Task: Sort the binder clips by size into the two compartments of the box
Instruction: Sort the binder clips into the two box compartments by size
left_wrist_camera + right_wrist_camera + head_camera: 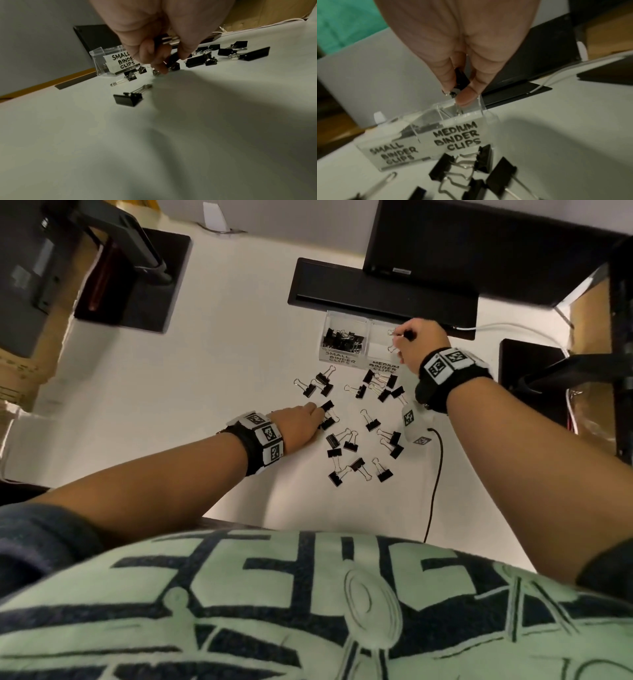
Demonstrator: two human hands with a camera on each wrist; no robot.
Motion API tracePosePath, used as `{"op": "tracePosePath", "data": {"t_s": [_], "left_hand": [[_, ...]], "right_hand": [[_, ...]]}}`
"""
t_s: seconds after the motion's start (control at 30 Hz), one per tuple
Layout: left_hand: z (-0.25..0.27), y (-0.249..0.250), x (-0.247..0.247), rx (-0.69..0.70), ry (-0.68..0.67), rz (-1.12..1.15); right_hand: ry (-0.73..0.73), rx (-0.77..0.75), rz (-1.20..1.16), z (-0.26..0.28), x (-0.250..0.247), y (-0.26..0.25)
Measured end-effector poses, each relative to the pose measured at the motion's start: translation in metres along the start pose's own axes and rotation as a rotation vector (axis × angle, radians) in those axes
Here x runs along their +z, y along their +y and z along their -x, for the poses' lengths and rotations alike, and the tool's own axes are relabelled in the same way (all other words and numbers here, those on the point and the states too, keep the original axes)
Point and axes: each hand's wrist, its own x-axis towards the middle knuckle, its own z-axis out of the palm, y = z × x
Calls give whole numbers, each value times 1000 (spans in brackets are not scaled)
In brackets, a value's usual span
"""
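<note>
The clear box point(342, 361) stands on the white table point(222, 354), just in front of a black monitor base point(376, 292). It has two compartments: the left one, labelled for small binder clips point(342, 338), already holds a heap of black clips, and the right one is labelled for medium clips. The right hand point(416, 344) hangs over the right compartment, and its thumb and fingers point(447, 75) pinch one black clip point(461, 79) by its body, the wire handles pointing down toward the opening. The left hand point(301, 422) reaches low over the table among the loose clips point(359, 440); in the left wrist view its fingers point(145, 54) are curled around some clips point(169, 39) in the palm, while the fingertips touch another clip point(173, 66) that lies on the table. Many loose clips are scattered between the two hands and in front of the box, some touching each other. A thin black cable point(433, 484) runs over the table near the right forearm, beside the clips. A second black base point(137, 278) stands far to the left, well apart from the box.
</note>
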Motion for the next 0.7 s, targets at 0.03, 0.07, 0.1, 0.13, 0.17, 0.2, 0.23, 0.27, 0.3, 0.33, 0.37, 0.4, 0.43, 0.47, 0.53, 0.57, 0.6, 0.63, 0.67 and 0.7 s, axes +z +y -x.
{"op": "tracePosePath", "data": {"t_s": [0.03, 0.07, 0.1, 0.13, 0.17, 0.2, 0.23, 0.27, 0.3, 0.33, 0.37, 0.4, 0.43, 0.47, 0.53, 0.57, 0.6, 0.63, 0.67, 0.7], "left_hand": [[-1, -1, -2, 15, 15, -23], [-3, -2, -5, 29, 32, -38], [-5, -3, -10, 32, 55, -33], [-7, -4, -15, 30, 82, -8], [-10, -4, -22, 28, 117, 29], [-14, -4, -30, 23, 157, 76], [-18, -3, -39, 15, 203, 129], [-24, -1, -49, 1, 243, 189], [-31, 1, -59, -18, 282, 251], [-40, 4, -70, -44, 318, 307], [-50, 6, -80, -69, 351, 353], [-60, 9, -90, -85, 376, 383], [-72, 11, -98, -89, 389, 396], [-83, 12, -105, -79, 395, 399], [-106, 16, -114, -53, 389, 383], [-117, 18, -117, -43, 377, 369], [-126, 20, -120, -37, 360, 350], [-134, 22, -121, -36, 334, 329], [-140, 24, -121, -35, 310, 309], [-147, 25, -120, -36, 279, 290]], "right_hand": [[-13, -21, 56, 0, 2, -2], [-23, -41, 103, -1, 4, -4], [-32, -54, 135, -1, 6, -5], [-40, -63, 157, -2, 8, -5], [-45, -62, 172, -3, 8, -5], [-49, -56, 179, -3, 9, -5], [-49, -50, 179, -2, 8, -4], [-45, -44, 169, -2, 7, -2], [-31, -43, 149, 0, 5, 0], [-8, -49, 122, 3, 3, 2], [18, -58, 90, 7, 1, 4], [38, -66, 63, 14, 0, 7], [44, -71, 48, 21, -1, 10], [35, -74, 40, 29, -1, 14], [-38, -68, 16, 49, 2, 22], [-97, -54, 2, 59, 4, 27], [-166, -29, -10, 71, 7, 32], [-242, -3, -14, 81, 11, 37], [-317, 10, 3, 92, 16, 42], [-382, 4, 45, 100, 20, 47]]}}
